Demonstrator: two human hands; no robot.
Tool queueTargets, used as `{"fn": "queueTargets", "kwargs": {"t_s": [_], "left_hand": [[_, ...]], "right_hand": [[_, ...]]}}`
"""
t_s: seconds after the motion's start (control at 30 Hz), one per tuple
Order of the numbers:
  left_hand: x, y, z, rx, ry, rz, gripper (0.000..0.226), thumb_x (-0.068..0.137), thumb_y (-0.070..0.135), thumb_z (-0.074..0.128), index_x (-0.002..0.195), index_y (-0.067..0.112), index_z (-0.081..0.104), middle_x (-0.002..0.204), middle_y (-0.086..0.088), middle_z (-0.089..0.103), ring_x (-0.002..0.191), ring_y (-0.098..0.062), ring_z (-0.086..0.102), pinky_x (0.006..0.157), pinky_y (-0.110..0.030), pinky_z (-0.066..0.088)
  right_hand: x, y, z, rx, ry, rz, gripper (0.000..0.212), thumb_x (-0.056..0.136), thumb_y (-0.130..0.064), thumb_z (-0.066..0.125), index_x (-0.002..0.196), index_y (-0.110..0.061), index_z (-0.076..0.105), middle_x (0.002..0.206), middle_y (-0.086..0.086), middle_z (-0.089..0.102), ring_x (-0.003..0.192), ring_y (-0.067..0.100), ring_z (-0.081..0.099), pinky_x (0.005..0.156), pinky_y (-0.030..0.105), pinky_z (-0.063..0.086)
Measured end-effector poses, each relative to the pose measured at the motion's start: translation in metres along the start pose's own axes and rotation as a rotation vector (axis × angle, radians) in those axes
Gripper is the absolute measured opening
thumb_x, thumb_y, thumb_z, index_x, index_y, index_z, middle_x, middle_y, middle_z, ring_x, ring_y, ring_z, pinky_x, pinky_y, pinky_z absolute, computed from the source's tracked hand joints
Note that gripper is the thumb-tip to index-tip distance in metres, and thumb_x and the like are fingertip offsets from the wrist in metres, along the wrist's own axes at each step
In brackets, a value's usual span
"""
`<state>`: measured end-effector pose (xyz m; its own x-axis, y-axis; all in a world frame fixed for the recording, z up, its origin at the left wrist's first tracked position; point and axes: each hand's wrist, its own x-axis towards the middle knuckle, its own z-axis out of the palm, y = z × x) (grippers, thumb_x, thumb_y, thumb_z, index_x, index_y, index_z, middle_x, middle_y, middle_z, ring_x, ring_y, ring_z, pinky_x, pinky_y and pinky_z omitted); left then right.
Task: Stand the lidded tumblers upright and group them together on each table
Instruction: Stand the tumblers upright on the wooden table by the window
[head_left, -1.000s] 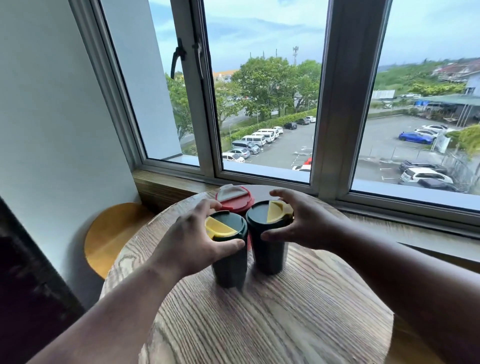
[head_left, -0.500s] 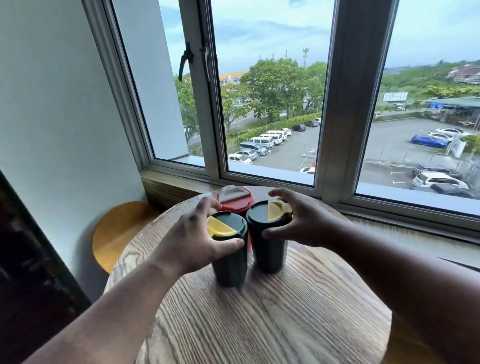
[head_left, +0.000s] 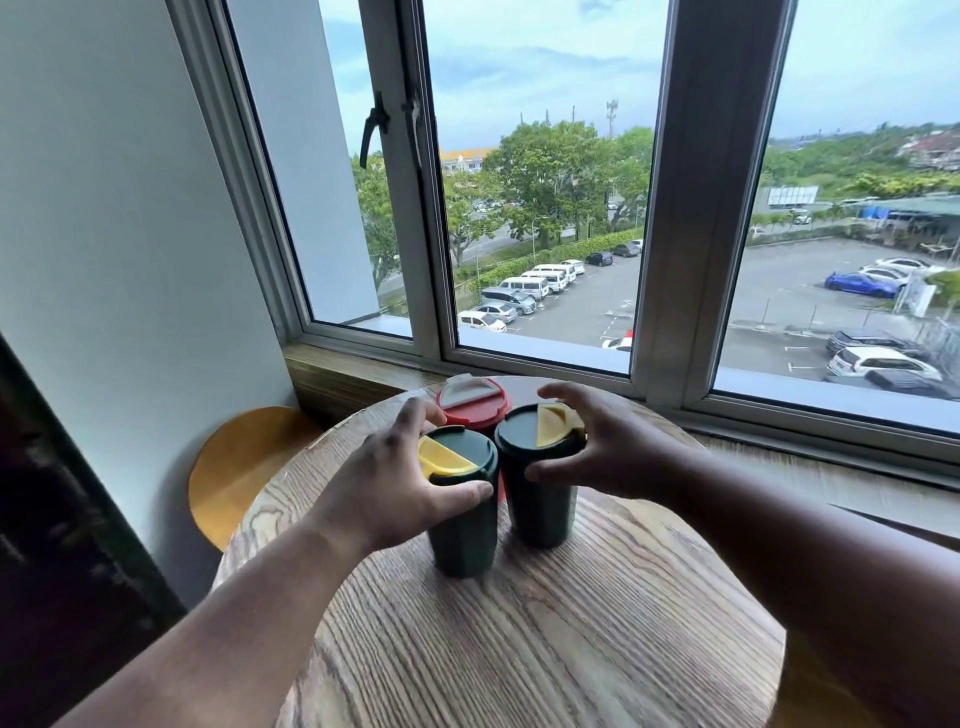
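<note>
Three lidded tumblers stand upright close together on a round wooden table (head_left: 519, 649). The left dark green tumbler (head_left: 462, 540) has a yellow lid flap, and my left hand (head_left: 395, 483) is wrapped around its top. Touching it on the right is a second dark green tumbler (head_left: 540, 499) with a yellow flap; my right hand (head_left: 608, 447) holds its rim with thumb and fingers. A red tumbler (head_left: 475, 402) with a grey flap stands just behind the two, mostly hidden by them.
A wooden window sill (head_left: 353, 374) and large windows lie right behind the table. A round yellow stool (head_left: 239, 462) stands low at the left by the white wall. A dark panel (head_left: 52, 545) fills the near left.
The camera has tilted up slightly. Both hands stay on the green tumblers, which stand in the same place.
</note>
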<state>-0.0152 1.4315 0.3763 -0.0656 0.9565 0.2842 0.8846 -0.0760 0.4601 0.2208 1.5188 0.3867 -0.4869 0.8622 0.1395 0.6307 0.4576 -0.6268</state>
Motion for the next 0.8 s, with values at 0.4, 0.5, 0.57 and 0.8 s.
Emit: {"fn": "queueTargets", "kwargs": {"t_s": [0.4, 0.5, 0.57, 0.8], "left_hand": [[0.001, 0.005, -0.003, 0.025, 0.023, 0.015, 0.079, 0.068, 0.068, 0.076, 0.131, 0.037, 0.039, 0.135, 0.0, 0.058, 0.108, -0.019, 0.059, 0.083, -0.032, 0.055], [0.0, 0.008, -0.003, 0.026, 0.044, 0.016, 0.08, 0.066, 0.069, 0.076, 0.128, 0.035, 0.039, 0.131, 0.0, 0.059, 0.103, -0.018, 0.059, 0.078, -0.029, 0.054], [0.001, 0.01, -0.002, 0.033, 0.042, 0.007, 0.08, 0.066, 0.069, 0.076, 0.127, 0.035, 0.037, 0.132, 0.0, 0.058, 0.103, -0.018, 0.058, 0.077, -0.027, 0.053], [0.005, 0.012, 0.0, 0.047, 0.023, 0.007, 0.079, 0.065, 0.071, 0.075, 0.124, 0.035, 0.037, 0.121, 0.004, 0.059, 0.102, -0.018, 0.058, 0.077, -0.028, 0.05]], "right_hand": [[0.002, -0.003, -0.004, -0.022, -0.044, 0.03, 0.1, 0.064, -0.052, 0.086, 0.148, -0.034, 0.034, 0.15, 0.002, 0.044, 0.133, 0.021, 0.044, 0.108, 0.036, 0.041], [0.003, -0.003, -0.003, -0.045, -0.023, 0.028, 0.1, 0.063, -0.051, 0.087, 0.147, -0.031, 0.036, 0.148, 0.003, 0.047, 0.132, 0.021, 0.046, 0.108, 0.036, 0.041], [0.002, -0.003, -0.002, -0.044, -0.012, 0.027, 0.099, 0.063, -0.052, 0.086, 0.147, -0.032, 0.037, 0.148, 0.003, 0.047, 0.132, 0.021, 0.046, 0.107, 0.034, 0.041], [-0.001, -0.002, -0.005, -0.024, -0.007, 0.039, 0.095, 0.066, -0.05, 0.086, 0.146, -0.033, 0.037, 0.148, 0.002, 0.047, 0.131, 0.021, 0.046, 0.105, 0.034, 0.041]]}}
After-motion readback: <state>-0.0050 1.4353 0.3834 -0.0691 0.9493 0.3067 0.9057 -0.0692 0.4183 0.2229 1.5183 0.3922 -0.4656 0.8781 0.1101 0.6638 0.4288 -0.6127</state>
